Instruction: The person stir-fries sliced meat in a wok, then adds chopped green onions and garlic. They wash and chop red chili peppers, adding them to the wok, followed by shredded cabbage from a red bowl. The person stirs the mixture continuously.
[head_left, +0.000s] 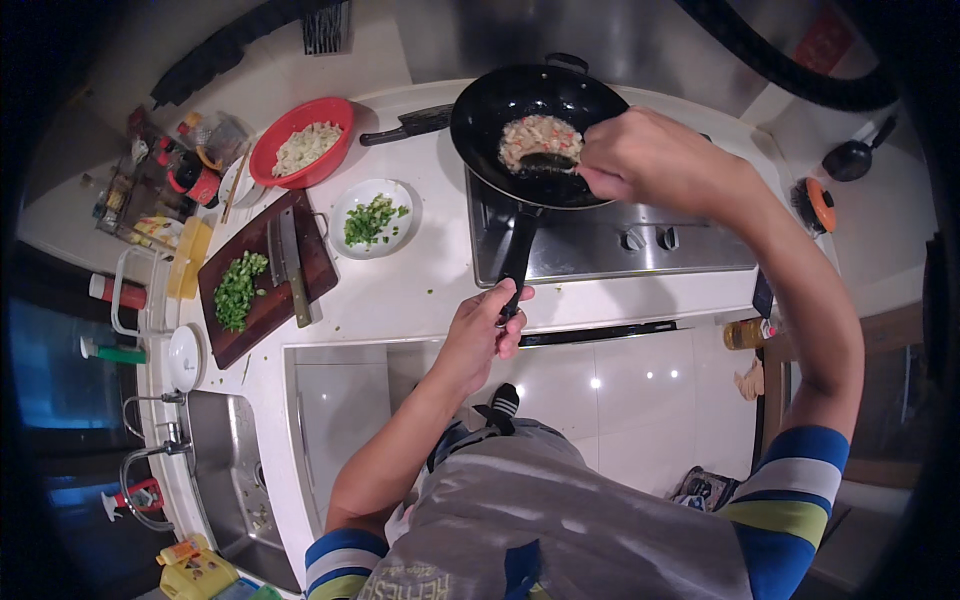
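Observation:
A black wok (480, 112) sits over the left part of the stainless-steel gas stove (570, 251). Pale chopped food (541, 135) with small orange-red bits lies in its bottom. My left hand (484, 322) grips the wok's long black handle (521, 251) near its end. Over the wok's right rim, my right hand (630, 154) is closed on a spoon or ladle (547, 162), whose dark bowl rests in the food. My fingers hide most of that utensil's handle.
A cleaver (427, 120) lies left of the wok. Farther left stand a red bowl (341, 142) of pale chopped food, a white plate (403, 232) of chopped greens and a cutting board (315, 259) with a knife (289, 251) and greens (238, 292). A sink (225, 450) is at lower left.

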